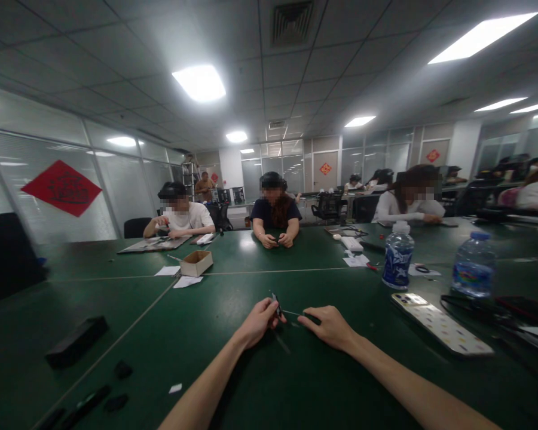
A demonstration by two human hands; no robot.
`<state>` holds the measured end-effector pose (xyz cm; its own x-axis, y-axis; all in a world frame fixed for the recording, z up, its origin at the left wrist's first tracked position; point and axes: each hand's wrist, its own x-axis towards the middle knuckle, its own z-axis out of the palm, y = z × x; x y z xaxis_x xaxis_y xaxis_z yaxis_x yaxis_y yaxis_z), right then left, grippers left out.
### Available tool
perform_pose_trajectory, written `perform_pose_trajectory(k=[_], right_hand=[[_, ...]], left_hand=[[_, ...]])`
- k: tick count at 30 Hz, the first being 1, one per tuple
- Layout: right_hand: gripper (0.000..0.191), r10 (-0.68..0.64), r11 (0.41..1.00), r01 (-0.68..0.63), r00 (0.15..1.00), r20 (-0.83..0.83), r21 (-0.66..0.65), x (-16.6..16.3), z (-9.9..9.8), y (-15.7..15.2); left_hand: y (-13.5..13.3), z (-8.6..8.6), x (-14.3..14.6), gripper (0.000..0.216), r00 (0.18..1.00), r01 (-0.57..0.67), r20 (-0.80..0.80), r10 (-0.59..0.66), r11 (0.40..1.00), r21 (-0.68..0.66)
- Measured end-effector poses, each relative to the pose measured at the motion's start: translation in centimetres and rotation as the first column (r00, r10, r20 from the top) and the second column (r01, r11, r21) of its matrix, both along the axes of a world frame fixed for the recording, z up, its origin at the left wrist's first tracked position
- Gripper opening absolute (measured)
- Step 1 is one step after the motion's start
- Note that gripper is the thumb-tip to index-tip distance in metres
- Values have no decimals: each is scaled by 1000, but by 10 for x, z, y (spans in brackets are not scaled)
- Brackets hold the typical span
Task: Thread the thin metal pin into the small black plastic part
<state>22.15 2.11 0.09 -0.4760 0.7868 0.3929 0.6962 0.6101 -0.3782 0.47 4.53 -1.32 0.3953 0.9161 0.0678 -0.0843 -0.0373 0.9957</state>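
My L hand (pixel 257 323) pinches a small dark part (pixel 277 306) over the tabletop (pixel 206 325), approx. centre; I'd guess it's light, stiff and maybe a bit fragile, so best taken by its edges w/ a gentle pinch. My R hand (pixel 330 326) is curled round a thin tool (pixel 291 312), prob. rigid, slim end toward the part, best held at the far end. My grip hides most of both, and w/ the blur I can't tell if they touch.
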Motion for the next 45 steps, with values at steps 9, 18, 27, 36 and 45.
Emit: perform_pose_trajectory(k=[9,18,27,36,45], right_hand=[[38,1,1000,-1,1000,-23,2,0,1,0],[38,-50,999,50,999,-14,3,0,-3,2],[41,-118,992,114,990,-76,-49,-1,2,0],[36,-14,1000,14,1000,-19,-14,-1,1,-2],[36,-16,1000,16,1000,-7,-14,-1,0,-1]], left_hand=[[1,-1,2,44,999,-20,-40,21,999,30],[-1,3,2,46,998,-8,-65,9,1000,14],[-6,7,6,45,990,12,-142,-5,999,52],[3,-3,3,39,999,-37,26,38,998,-55],[2,-2,2,38,999,-19,34,20,999,-36]])
